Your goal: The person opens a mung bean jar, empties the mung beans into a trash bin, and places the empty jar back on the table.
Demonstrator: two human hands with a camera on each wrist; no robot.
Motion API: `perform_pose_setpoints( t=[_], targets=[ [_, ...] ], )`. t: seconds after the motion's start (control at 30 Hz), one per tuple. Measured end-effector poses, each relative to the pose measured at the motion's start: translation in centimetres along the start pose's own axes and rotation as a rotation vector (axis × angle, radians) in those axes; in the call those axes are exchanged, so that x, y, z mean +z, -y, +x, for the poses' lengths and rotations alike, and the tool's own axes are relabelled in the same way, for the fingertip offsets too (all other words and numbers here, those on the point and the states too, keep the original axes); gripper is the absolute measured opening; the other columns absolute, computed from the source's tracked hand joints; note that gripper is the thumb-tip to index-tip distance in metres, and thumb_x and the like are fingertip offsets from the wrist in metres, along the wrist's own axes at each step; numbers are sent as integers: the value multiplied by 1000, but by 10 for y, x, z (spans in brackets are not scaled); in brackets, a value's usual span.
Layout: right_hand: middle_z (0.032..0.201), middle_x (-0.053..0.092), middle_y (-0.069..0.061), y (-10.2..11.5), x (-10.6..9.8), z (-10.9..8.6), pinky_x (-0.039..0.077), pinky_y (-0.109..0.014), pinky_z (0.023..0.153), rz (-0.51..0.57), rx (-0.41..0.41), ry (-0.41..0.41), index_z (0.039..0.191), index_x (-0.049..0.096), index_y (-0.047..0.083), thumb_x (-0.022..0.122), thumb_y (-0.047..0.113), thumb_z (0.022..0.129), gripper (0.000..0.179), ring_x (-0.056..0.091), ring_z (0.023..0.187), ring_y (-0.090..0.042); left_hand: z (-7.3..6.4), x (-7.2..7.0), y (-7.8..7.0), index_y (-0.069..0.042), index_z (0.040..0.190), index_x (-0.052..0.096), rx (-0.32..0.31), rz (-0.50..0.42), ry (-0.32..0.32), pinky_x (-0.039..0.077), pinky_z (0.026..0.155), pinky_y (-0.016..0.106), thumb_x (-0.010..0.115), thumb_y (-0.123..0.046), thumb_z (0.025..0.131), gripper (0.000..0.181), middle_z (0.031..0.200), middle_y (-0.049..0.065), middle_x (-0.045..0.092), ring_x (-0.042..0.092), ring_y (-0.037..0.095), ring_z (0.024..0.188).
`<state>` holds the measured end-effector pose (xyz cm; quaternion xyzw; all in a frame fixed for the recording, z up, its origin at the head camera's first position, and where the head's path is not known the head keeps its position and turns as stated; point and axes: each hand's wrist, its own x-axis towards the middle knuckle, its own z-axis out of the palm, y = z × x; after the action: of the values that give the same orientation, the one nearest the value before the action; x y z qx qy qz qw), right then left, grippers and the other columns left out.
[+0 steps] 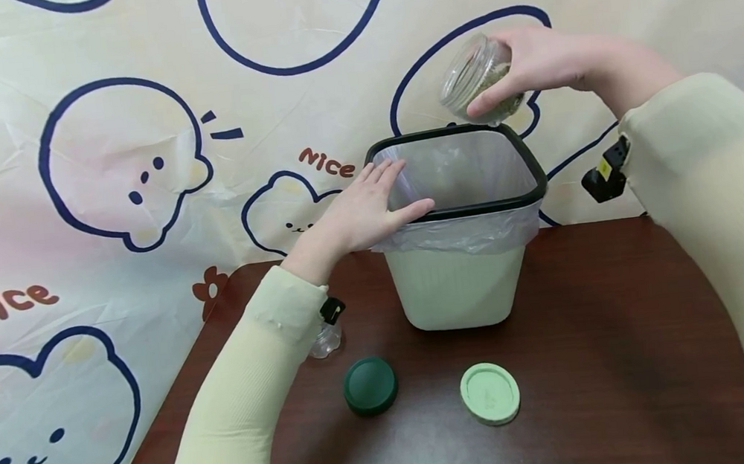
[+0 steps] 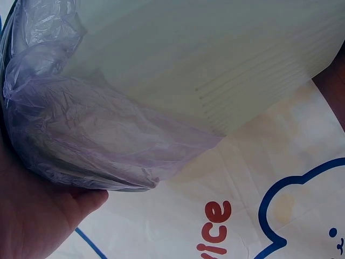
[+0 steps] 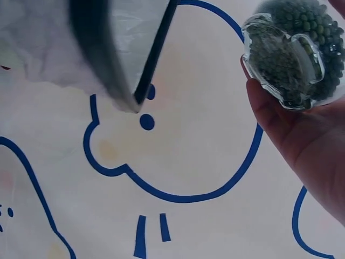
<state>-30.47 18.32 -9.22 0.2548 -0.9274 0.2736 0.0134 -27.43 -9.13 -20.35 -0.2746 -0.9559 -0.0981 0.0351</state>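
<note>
My right hand (image 1: 540,59) grips a clear jar (image 1: 473,74) above the far right rim of a pale green bin (image 1: 459,287). The jar is tipped, its mouth facing left and downward. Small green beans (image 3: 318,27) show through the jar's base in the right wrist view. At the bin's left side, my left hand (image 1: 363,214) rests at the black rim (image 1: 487,207) with fingers extended and thumb spread along the front edge. A thin translucent liner bag (image 1: 456,168) lines the bin and folds over its outside.
On the dark brown table (image 1: 610,328), a dark green lid (image 1: 370,386) and a light green lid (image 1: 490,393) lie in front of the bin. A clear object (image 1: 325,339) is partly hidden behind my left wrist. A cartoon-printed cloth (image 1: 146,52) hangs behind.
</note>
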Motion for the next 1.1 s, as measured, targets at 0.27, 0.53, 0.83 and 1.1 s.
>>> perform_pose_setpoints(
  t=[0.27,0.53,0.83,1.1],
  targets=[
    [138,41,-26,11,-7,9,31,-63,101,-99,56,24,148,27,-1,74,39,82,90,38,122,-43,1,1,0,-13,156,20,0,4,3,11,116,40,38,-72,90,90,159,10,19,11,30,146],
    [137,42,-27,16,-3,14,36,-58,99,-186,41,85,148,27,-2,75,41,82,91,41,120,-42,2,0,0,-13,155,21,-2,11,-1,11,116,41,39,-72,90,90,159,11,20,11,30,146],
    [137,38,-31,11,4,15,40,-58,97,-203,52,176,149,17,-8,78,31,81,99,41,120,-44,1,0,1,-13,155,22,-8,7,-2,12,116,41,38,-72,90,89,159,11,21,12,30,146],
    [136,40,-30,9,9,15,42,-59,95,-239,45,207,148,21,-7,80,29,79,98,43,118,-44,2,1,1,-13,155,22,-10,5,-4,13,116,42,39,-72,91,89,159,11,21,12,30,146]
  ],
)
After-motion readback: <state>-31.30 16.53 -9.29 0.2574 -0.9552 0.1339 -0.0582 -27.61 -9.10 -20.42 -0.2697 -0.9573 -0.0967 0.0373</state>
